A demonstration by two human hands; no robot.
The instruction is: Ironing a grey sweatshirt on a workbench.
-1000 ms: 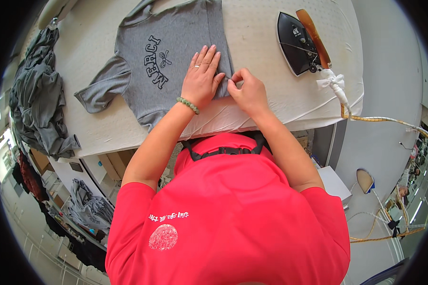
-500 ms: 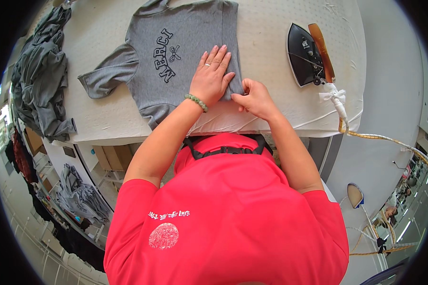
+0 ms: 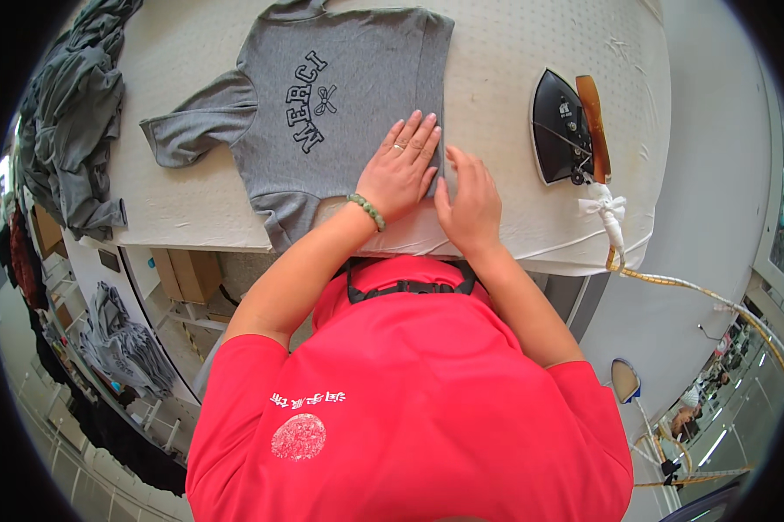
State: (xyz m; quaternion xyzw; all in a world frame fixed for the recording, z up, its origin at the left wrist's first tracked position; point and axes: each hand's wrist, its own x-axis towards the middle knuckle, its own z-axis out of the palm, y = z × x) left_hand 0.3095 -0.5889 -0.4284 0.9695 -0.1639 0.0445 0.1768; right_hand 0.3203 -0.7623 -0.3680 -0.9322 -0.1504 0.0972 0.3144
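Note:
A grey sweatshirt [image 3: 366, 74] with dark lettering and a small bow on its front lies spread on the white padded ironing table [image 3: 496, 52]. Flat on its lower corner rests my left hand [image 3: 400, 167], fingers stretched out, a ring on one finger and a green bead bracelet at the wrist. Just right of the hem is my right hand [image 3: 471, 198], with its fingers extended and nothing visible in it. Part of the sweatshirt's near corner is hidden under my left hand.
To the right an iron [image 3: 559, 126] with a brown handle lies on the table, its wrapped hose [image 3: 613, 228] running off the right edge. A heap of grey garments [image 3: 74, 130] is at the left. More grey garments [image 3: 126, 344] hang below the table.
My right hand has let go of the sweatshirt's hem corner and its fingers have straightened. My left hand has moved slightly toward me, still flat on the cloth.

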